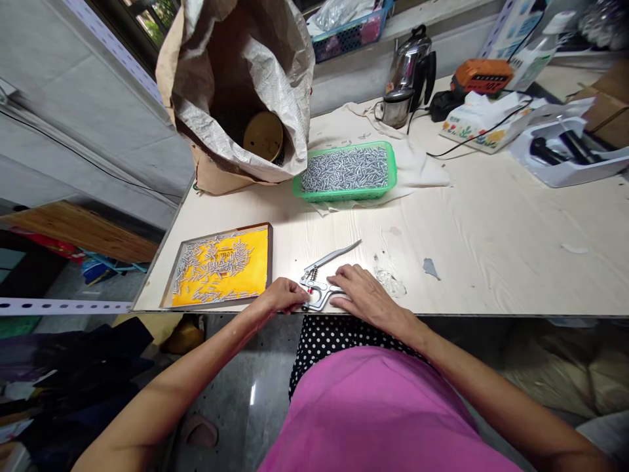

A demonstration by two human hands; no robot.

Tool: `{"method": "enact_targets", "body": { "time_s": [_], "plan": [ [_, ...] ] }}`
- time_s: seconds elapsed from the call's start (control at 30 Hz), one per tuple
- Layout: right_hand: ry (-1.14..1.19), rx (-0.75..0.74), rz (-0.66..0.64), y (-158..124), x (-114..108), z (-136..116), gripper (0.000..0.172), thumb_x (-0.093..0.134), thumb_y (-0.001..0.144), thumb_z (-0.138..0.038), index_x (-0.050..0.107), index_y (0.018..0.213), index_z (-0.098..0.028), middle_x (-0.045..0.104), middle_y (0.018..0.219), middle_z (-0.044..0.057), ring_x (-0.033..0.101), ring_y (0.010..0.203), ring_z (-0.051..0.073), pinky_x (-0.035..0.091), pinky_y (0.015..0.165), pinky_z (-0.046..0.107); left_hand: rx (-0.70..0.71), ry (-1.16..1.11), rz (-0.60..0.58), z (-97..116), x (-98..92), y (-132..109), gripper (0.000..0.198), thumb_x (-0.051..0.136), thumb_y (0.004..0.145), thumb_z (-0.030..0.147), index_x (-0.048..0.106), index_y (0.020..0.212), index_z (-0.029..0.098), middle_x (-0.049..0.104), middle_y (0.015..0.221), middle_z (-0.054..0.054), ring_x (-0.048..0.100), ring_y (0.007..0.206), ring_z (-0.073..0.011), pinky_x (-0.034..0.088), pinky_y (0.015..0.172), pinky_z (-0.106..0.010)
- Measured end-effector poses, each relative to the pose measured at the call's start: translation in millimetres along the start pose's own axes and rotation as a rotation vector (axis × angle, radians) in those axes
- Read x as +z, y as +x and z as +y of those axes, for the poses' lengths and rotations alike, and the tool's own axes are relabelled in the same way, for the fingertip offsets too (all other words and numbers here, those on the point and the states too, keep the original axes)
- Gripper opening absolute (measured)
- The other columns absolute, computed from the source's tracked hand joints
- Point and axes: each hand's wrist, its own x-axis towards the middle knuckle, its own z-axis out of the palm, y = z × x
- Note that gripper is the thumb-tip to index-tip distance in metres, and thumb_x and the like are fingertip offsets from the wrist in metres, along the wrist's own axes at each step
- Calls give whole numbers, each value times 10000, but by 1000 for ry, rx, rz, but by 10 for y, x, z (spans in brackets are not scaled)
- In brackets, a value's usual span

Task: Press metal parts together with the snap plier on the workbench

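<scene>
My left hand (285, 296), contents hidden, pinches closed at the head of silver pliers (325, 287) by the table's (491, 262) front edge; my right hand (366, 292) grips a handle. Metal pins (230, 259) cover a tray (270, 255) leftward.

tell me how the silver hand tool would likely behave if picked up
The hand tool would probably feel stiff and fairly heavy for its size, since it looks metal. Its upper handle may give springily, as a coil spring sits near its base. Its splayed shape makes rolling unlikely.
</scene>
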Motion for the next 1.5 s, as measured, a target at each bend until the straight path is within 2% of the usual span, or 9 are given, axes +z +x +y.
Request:
{"method": "enact_targets", "body": {
  "time_s": [0.13, 0.23, 0.43, 0.67, 0.9, 1.0, 1.2, 1.33, 1.5],
  "plan": [
    [-96, -14, -60, 135, -168, 226, 884, 732, 754, -563, 381, 1452, -151, 340, 1514, 215, 300, 1371, 391, 335, 1046, 558, -10, -10, 12, 0, 34, -36, 250, 739, 631, 375, 633, 642, 149, 497, 447, 63, 413, 411, -73, 296, 416, -197],
    [-138, -65, -184, 270, -234, 342, 1039, 735, 676, -663, 353, 1466, -107, 355, 1492, 254, 247, 1396, 433, 236, 1081, 641, 7, -6, 13, -22, 43, -39, 257, 733, 640, 379, 615, 617, 152, 496, 446, 61, 411, 403, -72, 297, 414, -201],
    [-152, -57, -210, 319, -299, 261, 891, 726, 721, -585, 417, 1413, -116, 538, 1317, 211, 485, 1191, 374, 308, 1034, 626, 38, 32, 10, -71, 41, -24, 282, 704, 665, 389, 573, 570, 157, 477, 428, 60, 405, 384, -70, 287, 406, -200],
    [-231, 24, -106, 208, -244, 260, 949, 726, 650, -680, 448, 1371, -129, 562, 1262, 192, 485, 1138, 377, 318, 1008, 593, 11, 13, 28, -29, 61, -52, 244, 712, 664, 365, 604, 614, 151, 486, 431, 66, 411, 383, -66, 310, 403, -193],
    [-266, 51, -170, 219, -369, 123, 550, 755, 719, -534, 603, 1068, -136, 621, 1054, 141, 525, 986, 316, 378, 834, 441, 19, 21, 28, -51, 61, -24, 302, 715, 689, 410, 578, 596, 157, 478, 441, 61, 412, 388, -73, 310, 410, -205],
    [-246, 47, -126, 193, -349, 115, 512, 770, 725, -494, 600, 1052, -140, 613, 1048, 133, 525, 964, 295, 372, 791, 398, 48, 146, 64, -87, 73, -67, 323, 661, 770, 407, 572, 587, 156, 485, 469, 43, 438, 418, -89, 333, 444, -220],
    [-228, 28, -94, 133, -227, 148, 442, 793, 733, -425, 601, 1016, -145, 616, 1025, 108, 532, 951, 272, 377, 757, 364, 544, 673, 524, -35, 290, -279, 186, 599, 896, 342, 670, 896, 170, 640, 911, -63, 593, 867, -201, 471, 740, -302],
    [-239, 29, -75, 112, -202, 117, 401, 758, 770, -411, 603, 1021, -140, 616, 1011, 116, 531, 949, 273, 385, 767, 371, 832, 861, 431, 153, 432, -121, 400, 665, 853, 298, 559, 1216, 168, 575, 1259, -126, 500, 1155, -280, 468, 944, -423],
    [-197, 55, -84, 0, -276, 203, 584, 786, 693, -443, 572, 1148, -147, 603, 1062, 123, 527, 950, 276, 417, 785, 387, 923, 957, 231, 331, 402, 166, 590, 631, 851, 252, 393, 1384, 166, 516, 1363, -152, 495, 1213, -282, 424, 1015, -468]
  ]
}}
